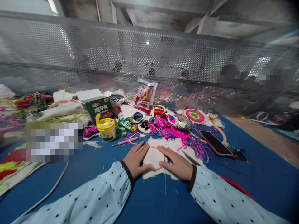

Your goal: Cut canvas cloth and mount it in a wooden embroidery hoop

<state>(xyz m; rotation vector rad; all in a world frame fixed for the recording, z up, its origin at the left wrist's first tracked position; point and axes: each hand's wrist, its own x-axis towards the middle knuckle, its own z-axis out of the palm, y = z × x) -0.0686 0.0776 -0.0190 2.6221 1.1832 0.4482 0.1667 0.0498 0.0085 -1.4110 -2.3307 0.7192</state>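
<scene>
A small wooden embroidery hoop lies flat on the blue table in front of me, with plain white fabric within and around it. My left hand rests on the hoop's left edge, fingers stretched toward the far rim and thumb along the near one. On the opposite edge, my right hand presses with fingers extended and thumb pointing inward. Both hands touch the hoop without wrapping round it. Just beyond the right hand, dark scissors lie on the fabric. A pink-handled punch needle lies beyond the left hand.
Magenta yarn, a yellow tub, a green box and a snack packet stand or lie behind the hoop. A phone lies to the right. A perforated metal screen rises at the back. A white cable crosses the left.
</scene>
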